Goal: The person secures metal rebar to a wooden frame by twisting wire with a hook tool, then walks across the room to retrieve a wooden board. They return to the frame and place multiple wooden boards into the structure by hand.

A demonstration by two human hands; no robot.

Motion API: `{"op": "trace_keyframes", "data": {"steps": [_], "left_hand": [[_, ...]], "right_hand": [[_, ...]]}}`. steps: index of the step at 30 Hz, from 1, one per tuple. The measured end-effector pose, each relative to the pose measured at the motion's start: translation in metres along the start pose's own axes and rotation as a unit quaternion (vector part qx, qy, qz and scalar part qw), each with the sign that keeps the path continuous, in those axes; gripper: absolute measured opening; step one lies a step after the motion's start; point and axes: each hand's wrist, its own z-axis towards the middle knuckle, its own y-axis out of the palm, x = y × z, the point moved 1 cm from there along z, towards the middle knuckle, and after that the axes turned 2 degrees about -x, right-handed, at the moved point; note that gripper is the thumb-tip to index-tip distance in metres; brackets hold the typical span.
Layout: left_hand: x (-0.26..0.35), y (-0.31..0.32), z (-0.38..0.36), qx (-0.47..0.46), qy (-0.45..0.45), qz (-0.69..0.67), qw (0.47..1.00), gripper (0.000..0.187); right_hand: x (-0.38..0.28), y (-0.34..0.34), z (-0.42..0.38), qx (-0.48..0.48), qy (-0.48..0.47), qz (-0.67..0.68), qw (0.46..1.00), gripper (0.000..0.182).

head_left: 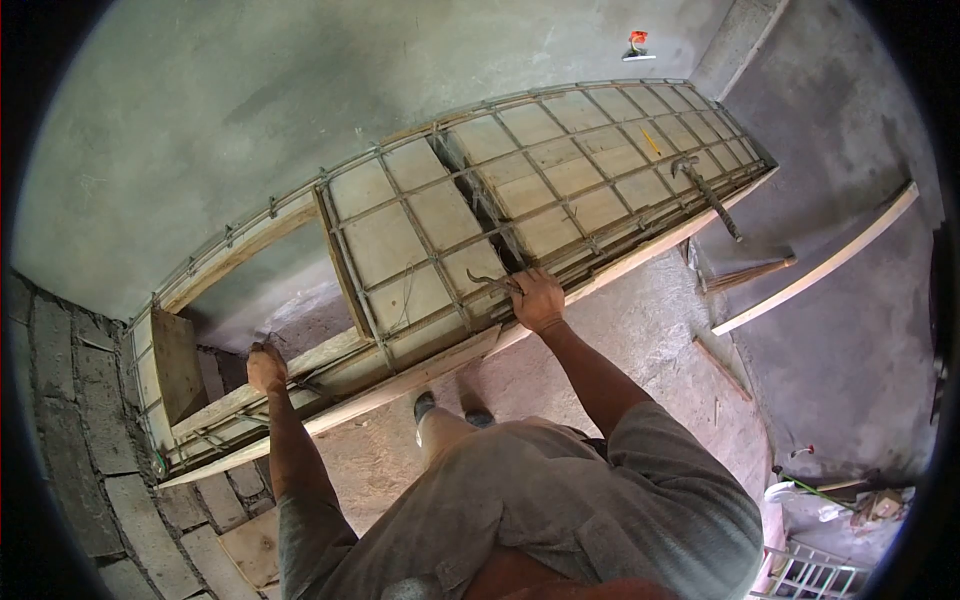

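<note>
At the left, a block wall (70,400) is seen beside the formwork (420,260), a long wooden tray lined with boards and covered by a rebar grid (560,170). The left hand (266,366) is closed on the near-left edge of the formwork, beside an open gap in the boards; what it grips cannot be told. The right hand (537,298) is closed around a small hooked metal tool (490,283) at the near edge, on a bar crossing. The step in hand appears to be tying the bars; the hook would next need twisting at that crossing. Farther right, a hammer (705,190) lies on the grid, and a loose plank (815,262) rests on the floor.
</note>
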Motion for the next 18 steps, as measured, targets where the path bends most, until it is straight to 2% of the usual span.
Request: {"op": "trace_keyframes", "data": {"steps": [3, 15, 18], "left_hand": [[-0.0003, -0.0009, 0.0011, -0.021, -0.026, -0.026, 0.999, 0.036], [0.0005, -0.0007, -0.0006, 0.003, 0.009, -0.026, 1.000, 0.037], [-0.0011, 0.0010, 0.0015, -0.002, -0.025, -0.019, 1.000, 0.038]], "right_hand": [[0.0000, -0.0004, -0.0002, -0.002, 0.004, -0.008, 1.000, 0.023], [0.0000, 0.0018, 0.0007, 0.001, 0.013, 0.007, 1.000, 0.019], [-0.0028, -0.0025, 0.0015, 0.006, 0.008, 0.007, 1.000, 0.019]]}}
